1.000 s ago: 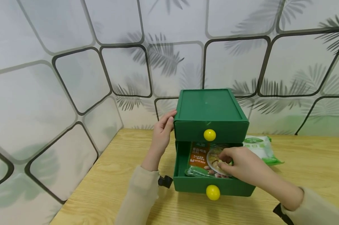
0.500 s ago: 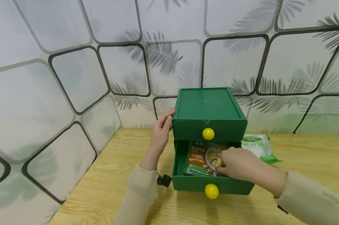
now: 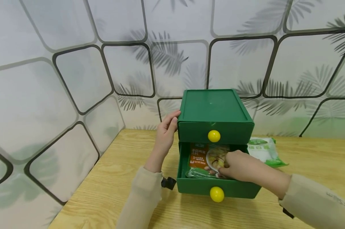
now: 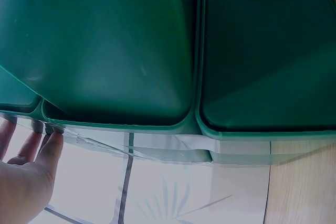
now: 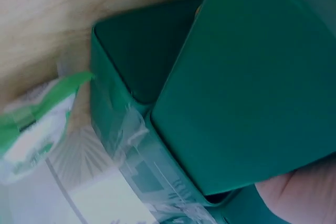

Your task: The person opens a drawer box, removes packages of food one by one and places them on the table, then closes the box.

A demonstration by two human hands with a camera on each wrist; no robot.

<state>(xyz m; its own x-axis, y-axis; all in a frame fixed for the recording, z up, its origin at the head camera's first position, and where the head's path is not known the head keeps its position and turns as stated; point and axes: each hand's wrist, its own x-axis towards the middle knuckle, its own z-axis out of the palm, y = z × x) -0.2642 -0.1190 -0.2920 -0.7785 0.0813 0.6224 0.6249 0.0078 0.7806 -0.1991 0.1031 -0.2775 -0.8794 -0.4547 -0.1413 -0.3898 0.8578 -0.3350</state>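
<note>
In the head view a green drawer cabinet (image 3: 216,105) stands on the table, its top drawer pushed in. The drawer (image 3: 189,186) below is pulled out, and a soup seasoning packet (image 3: 197,160) with a bowl picture lies inside. My right hand (image 3: 244,167) reaches in and grips the packet's right part with curled fingers; the fingertips are mostly hidden. My left hand (image 3: 165,132) rests against the cabinet's left side, fingers fairly straight. The left wrist view shows that hand (image 4: 31,177) at the cabinet's edge. Only part of the right hand (image 5: 299,198) shows in its wrist view.
A white and green bag of sugar (image 3: 262,151) lies on the table just right of the cabinet. Yellow knobs (image 3: 216,194) stick out from the drawer fronts. The wooden table (image 3: 112,181) meets a patterned wall covering (image 3: 238,66) behind and at the left.
The right hand has turned and reached deeper into the drawer. The packet has shifted slightly left inside it. The left hand has stayed against the cabinet's side.
</note>
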